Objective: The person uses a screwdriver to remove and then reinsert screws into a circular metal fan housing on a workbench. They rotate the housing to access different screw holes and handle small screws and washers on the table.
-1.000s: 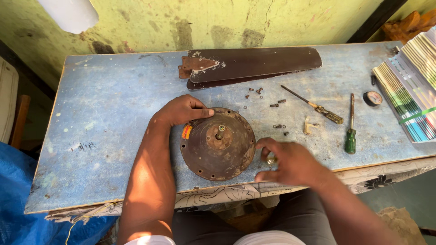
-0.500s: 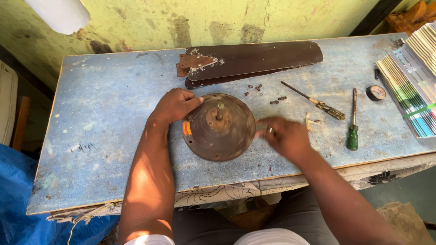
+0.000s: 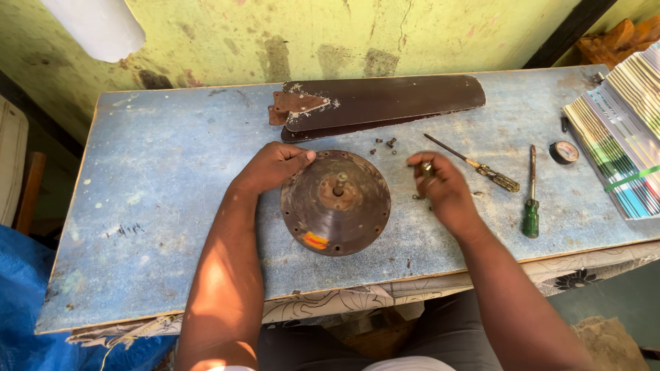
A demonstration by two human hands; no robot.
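- The round brown motor housing (image 3: 335, 203) lies flat near the front edge of the blue worktop (image 3: 158, 178), its short shaft pointing up.
- The left hand (image 3: 271, 167) rests on the housing's upper left rim, fingers curled over it.
- The right hand (image 3: 440, 184), just right of the housing and clear of it, pinches a small metal part (image 3: 426, 169) in its fingers.
- Behind the housing lie brown fan blades (image 3: 375, 103); loose screws (image 3: 386, 143) sit between.
- Two screwdrivers (image 3: 529, 196) lie further right.

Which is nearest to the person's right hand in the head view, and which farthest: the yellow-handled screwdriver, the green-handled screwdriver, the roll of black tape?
From the right hand:
1. Yellow-handled screwdriver, just to its right, tip up near the fingers.
2. Green-handled screwdriver, further right, lying upright toward the table edge.
3. Roll of black tape, farthest right, beside the striped stack.
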